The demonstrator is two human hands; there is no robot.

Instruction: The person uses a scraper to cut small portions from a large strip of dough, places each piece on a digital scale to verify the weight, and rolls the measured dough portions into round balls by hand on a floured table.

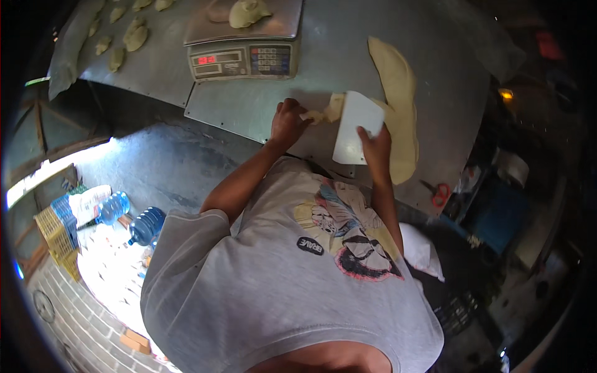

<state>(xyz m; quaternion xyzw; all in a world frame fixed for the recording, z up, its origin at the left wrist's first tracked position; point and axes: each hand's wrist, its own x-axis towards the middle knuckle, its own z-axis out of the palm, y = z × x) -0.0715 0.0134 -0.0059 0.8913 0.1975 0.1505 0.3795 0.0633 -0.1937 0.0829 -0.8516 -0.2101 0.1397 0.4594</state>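
My left hand [290, 121] is closed on one end of a strip of pale dough [320, 116], which stretches right toward the scraper. In my right hand [377, 149] is a flat white dough scraper [356, 127], tilted over the strip, my thumb lying across its face. Just beyond the scraper spreads a long, thick slab of dough [401, 105] along the metal table. The scraper covers part of where strip and slab come together. On the plate of the digital scale [242, 62], ahead of my left hand, rests a lump of dough [249, 12].
Several dough pieces [135, 34] lie at the table's far left. Red-handled scissors [440, 194] sit at the right edge of the metal table [323, 56]. Blue water bottles [147, 225] and a yellow crate [56, 233] stand low on the left.
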